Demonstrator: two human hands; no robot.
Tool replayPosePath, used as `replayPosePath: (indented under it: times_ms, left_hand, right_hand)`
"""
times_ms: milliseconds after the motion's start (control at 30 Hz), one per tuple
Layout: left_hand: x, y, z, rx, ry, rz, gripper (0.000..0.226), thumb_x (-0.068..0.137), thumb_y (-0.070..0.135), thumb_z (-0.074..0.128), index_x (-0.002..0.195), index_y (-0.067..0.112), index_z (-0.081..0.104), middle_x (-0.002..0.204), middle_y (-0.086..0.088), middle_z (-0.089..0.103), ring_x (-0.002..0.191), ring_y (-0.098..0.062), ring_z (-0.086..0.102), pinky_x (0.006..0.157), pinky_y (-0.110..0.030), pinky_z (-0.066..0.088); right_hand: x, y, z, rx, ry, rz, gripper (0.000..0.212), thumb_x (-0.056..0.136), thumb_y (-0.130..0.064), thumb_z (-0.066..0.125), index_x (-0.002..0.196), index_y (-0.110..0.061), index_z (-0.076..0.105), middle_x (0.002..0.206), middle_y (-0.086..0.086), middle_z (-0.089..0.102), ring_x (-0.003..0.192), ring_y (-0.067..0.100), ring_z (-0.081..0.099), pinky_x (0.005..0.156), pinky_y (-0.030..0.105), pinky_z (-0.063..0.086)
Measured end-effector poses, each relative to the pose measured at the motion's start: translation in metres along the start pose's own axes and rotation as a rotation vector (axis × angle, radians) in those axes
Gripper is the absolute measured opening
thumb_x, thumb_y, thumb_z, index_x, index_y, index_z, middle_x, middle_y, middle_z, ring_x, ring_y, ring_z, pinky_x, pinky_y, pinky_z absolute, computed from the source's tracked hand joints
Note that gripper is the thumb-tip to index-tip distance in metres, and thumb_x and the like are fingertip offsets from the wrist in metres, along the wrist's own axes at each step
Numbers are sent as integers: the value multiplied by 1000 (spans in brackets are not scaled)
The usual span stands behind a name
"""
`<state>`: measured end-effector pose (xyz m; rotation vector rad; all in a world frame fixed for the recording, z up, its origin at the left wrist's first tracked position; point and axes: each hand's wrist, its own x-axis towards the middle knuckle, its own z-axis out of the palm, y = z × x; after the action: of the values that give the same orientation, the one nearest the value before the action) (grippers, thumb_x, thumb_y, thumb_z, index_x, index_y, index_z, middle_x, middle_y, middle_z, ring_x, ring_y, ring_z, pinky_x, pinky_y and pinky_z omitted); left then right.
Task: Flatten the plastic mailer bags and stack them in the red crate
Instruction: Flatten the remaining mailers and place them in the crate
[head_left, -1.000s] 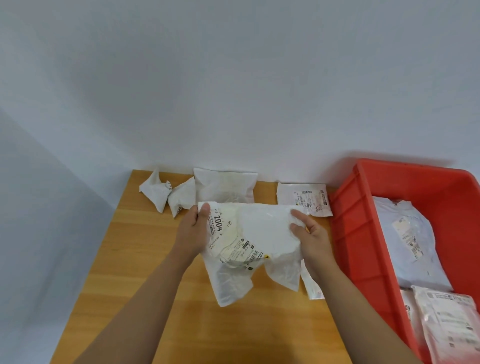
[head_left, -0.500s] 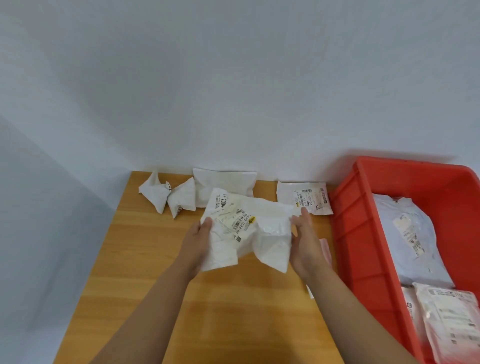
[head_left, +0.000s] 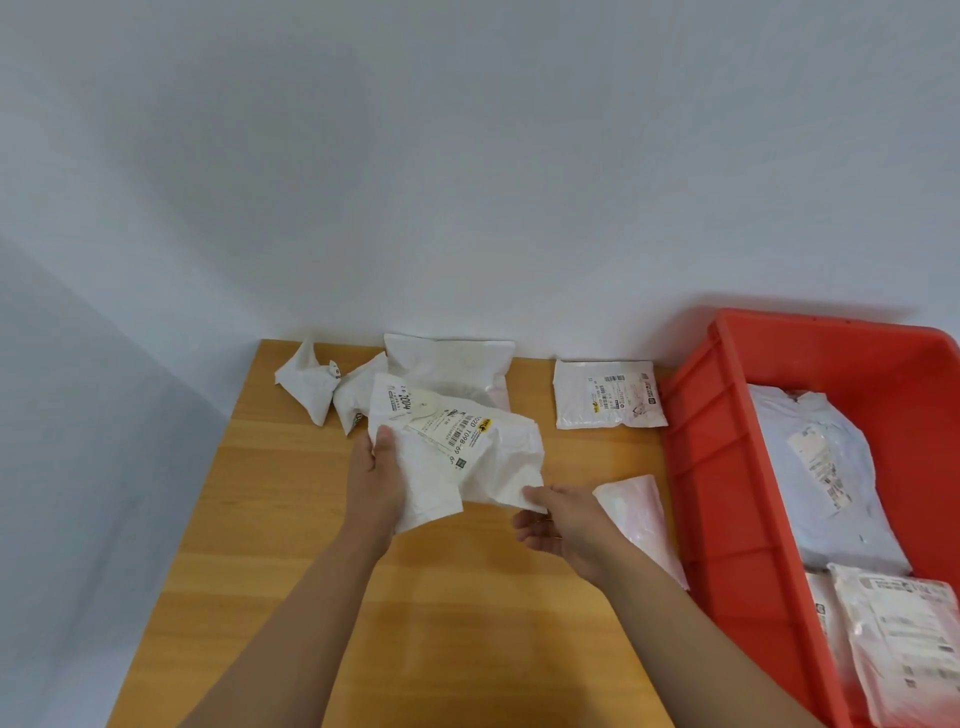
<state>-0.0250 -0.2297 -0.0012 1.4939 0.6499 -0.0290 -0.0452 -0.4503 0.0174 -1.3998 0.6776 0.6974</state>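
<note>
A crumpled white mailer bag with shipping labels hangs above the wooden table. My left hand grips its left edge, thumb on top. My right hand pinches its lower right corner, palm turned up. The red crate stands at the right and holds a large flattened white bag and labelled bags in front of it.
Two crumpled white bags lie at the table's back left, with a flat white bag beside them. A small labelled bag lies near the crate. A pinkish bag lies under my right wrist. A white wall rises behind.
Both hands have turned and crumpled the held bag. My right hand slid from its right edge down to the lower right corner, uncovering the pinkish bag on the table.
</note>
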Motion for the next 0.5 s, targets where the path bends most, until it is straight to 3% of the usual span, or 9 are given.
replayPosePath:
  times_ms: [200,367,500]
  left_hand:
    - [4,-7,-10,58,28,51,29,106,37,37,118,19,56,106,9,66,95,-6,64,71,-21,50]
    - [3,-39,-23,158,88,3,32,105,36,42,86,11,46,84,0,54,77,-15,51,70,-32,44]
    - [-8,-74,-42,160,-44,-175,20,101,29,55,95,10,57,95,-6,68,85,-21,63,70,-37,50]
  right_hand:
    - [13,7,-14,141,36,-35,17,98,-16,61,100,0,65,76,13,68,64,20,63,57,27,52]
    - [33,20,-28,146,176,-91,13,100,-14,58,91,-7,62,81,8,64,65,16,58,64,30,50]
    - [56,44,-34,76,278,-66,8,100,-13,56,97,-7,61,90,11,64,71,17,56,68,31,51]
